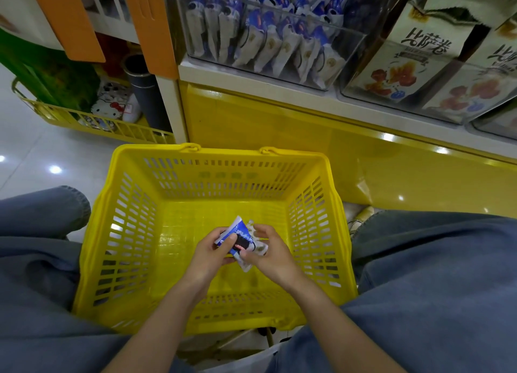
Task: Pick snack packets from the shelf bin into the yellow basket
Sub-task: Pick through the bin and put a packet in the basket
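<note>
A yellow slotted basket [218,159] stands on the floor between my knees, its bottom bare. Low inside it, both hands hold blue-and-white snack packets [242,239] together. My left hand [211,253] grips them from the left with the thumb on top. My right hand [270,251] pinches them from the right. How many packets are in the bunch I cannot tell. On the shelf above, a clear bin [279,33] holds several more of the same blue-and-white packets.
The yellow shelf base [279,120] rises just behind the basket. Right of the bin stand cream snack boxes [414,53] in another clear bin. A low yellow rack [92,120] with cartoon-print items sits at the left on the white tiled floor. My denim-clad legs flank the basket.
</note>
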A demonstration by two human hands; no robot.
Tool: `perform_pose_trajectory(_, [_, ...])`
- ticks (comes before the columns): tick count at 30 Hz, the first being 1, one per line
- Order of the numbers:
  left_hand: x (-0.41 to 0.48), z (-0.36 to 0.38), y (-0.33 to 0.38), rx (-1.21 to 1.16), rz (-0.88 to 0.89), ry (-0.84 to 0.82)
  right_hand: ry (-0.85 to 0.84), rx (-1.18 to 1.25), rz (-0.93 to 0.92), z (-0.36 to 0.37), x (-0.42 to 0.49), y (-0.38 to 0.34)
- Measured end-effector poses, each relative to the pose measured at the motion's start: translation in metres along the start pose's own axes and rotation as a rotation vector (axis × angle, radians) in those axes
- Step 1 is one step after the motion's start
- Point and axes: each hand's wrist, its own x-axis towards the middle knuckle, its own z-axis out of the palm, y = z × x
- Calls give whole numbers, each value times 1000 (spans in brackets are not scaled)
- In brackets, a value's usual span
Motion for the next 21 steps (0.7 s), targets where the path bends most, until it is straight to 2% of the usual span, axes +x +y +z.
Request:
perform_pose_trajectory(3, [0, 2, -1, -13, -16, -17, 25, 51, -25, 0, 1, -4])
perform_pose_trajectory(5, [-1, 5, 1, -102, -59, -14, 48, 160, 50, 0, 2, -4])
perform_pose_trajectory(8, [-3, 8, 5, -158, -115, -69, -4, 367, 186, 2, 2, -4])
perform_pose_trajectory(13, [-6, 14, 7, -7, 32, -21, -77, 232, 91, 1, -2, -7])
perform_pose_trajectory(16, [-8, 17, 8, 142, 152, 14, -182, 296, 82, 5, -5, -9])
perform_pose_trajectory(21, [-11, 18, 8, 279, 234, 53, -146, 368, 51, 7, -5, -10])
